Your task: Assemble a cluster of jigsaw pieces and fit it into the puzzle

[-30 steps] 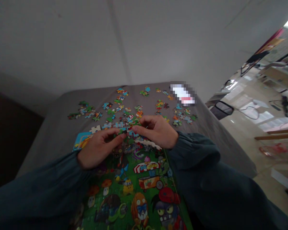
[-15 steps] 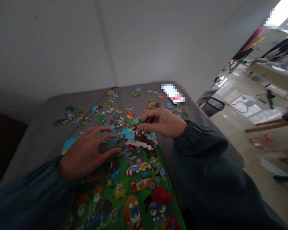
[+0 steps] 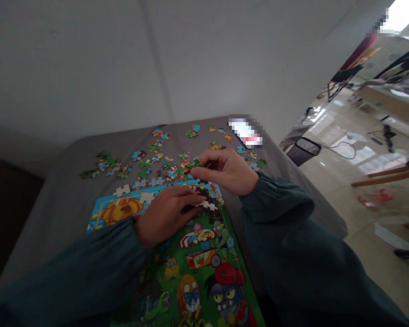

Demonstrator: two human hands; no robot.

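The board (image 3: 199, 256) lies nearest on the cloth (image 3: 59, 200). The left hand (image 3: 172, 211) curls over it, fingertips at a pale strip (image 3: 210, 205); whether they pinch it, I cannot tell. A dragging palm could shift the strip. Beyond, the right hand (image 3: 228, 171) seems to pinch a piece (image 3: 190, 172); a slack grip could lose it among loose pieces (image 3: 143, 164).

Left hand (image 3: 172, 212) over puzzle board (image 3: 204, 260), loose pieces (image 3: 144, 174)
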